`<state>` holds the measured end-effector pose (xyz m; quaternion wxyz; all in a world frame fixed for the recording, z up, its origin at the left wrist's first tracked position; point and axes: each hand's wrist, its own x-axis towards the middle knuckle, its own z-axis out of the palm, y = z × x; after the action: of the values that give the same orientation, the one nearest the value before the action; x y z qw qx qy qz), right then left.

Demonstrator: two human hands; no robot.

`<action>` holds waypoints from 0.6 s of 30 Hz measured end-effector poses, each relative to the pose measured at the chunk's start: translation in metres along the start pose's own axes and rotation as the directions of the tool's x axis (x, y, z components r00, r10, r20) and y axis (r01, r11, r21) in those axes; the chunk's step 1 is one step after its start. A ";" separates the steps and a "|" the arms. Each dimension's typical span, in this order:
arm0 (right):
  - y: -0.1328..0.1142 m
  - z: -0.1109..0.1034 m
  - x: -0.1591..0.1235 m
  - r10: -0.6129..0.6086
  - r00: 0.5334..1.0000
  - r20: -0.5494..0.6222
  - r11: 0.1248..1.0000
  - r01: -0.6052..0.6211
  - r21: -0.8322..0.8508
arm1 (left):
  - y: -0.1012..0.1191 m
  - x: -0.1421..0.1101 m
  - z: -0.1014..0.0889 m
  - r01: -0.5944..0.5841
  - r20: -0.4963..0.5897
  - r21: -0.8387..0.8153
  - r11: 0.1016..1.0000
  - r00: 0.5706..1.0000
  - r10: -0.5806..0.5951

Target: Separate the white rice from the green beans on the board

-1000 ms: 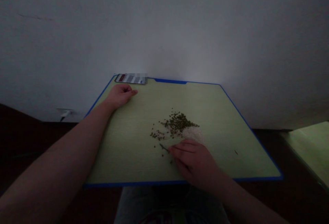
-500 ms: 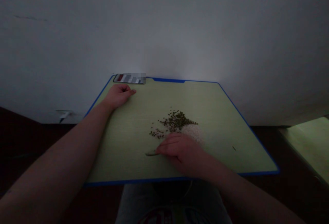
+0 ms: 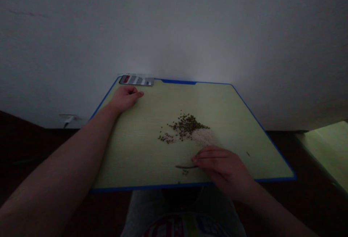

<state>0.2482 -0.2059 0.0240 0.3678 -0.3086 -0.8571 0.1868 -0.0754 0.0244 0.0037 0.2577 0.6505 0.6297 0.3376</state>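
My right hand [image 3: 223,166] is pinched around a thin, curved spoon [image 3: 185,166], its tip pointing left near the table's front edge. A few blurred dark bits [image 3: 185,172] show just below the spoon. Beyond that hand lies a pile of small dark green beans [image 3: 189,121], looking like mung beans, with strays scattered to its left. A mound of pale grains [image 3: 202,135], like rice, touches the beans on their right front side. My left hand [image 3: 126,97] rests at the table's far left, fingers curled in and thumb out, with nothing visible in it.
The pale folding table [image 3: 152,115] has a blue rim and stands against a white wall. A phone [image 3: 136,80] lies at its back left corner. One small dark sliver [image 3: 248,154] sits to the right. A plug in a socket [image 3: 67,119] is on the wall at left.
My right hand has moved right and toward me with the spoon, away from the beans. Dark bits now show under the spoon. My left hand has stayed in place.
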 end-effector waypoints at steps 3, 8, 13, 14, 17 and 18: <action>-0.006 -0.011 -0.004 0.105 0.992 -0.073 0.992 -0.110 -0.058 | 0.002 -0.001 0.000 0.006 0.006 0.000 1.000 1.000 -0.006; -0.012 -0.020 -0.015 0.289 0.951 -0.105 0.942 -0.302 -0.145 | 0.005 -0.003 -0.001 0.015 0.001 0.013 1.000 1.000 -0.015; -0.007 -0.011 -0.017 0.383 0.920 -0.083 0.912 -0.391 -0.127 | 0.004 -0.002 -0.001 0.024 -0.006 0.017 1.000 1.000 -0.024; -0.006 -0.008 -0.016 0.404 0.912 -0.064 0.904 -0.409 -0.121 | 0.003 -0.002 0.000 0.022 -0.007 0.015 1.000 1.000 -0.022; -0.002 0.001 -0.010 0.458 0.889 -0.004 0.882 -0.455 -0.120 | 0.002 -0.002 -0.001 0.015 -0.007 0.015 1.000 1.000 -0.015; 0.000 0.005 -0.007 0.470 0.883 0.018 0.877 -0.464 -0.122 | 0.001 -0.002 -0.001 0.012 -0.011 0.015 1.000 1.000 -0.012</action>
<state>0.2485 -0.2115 0.0174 0.2736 -0.5221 -0.7750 0.2280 -0.0748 0.0223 0.0050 0.2514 0.6467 0.6377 0.3346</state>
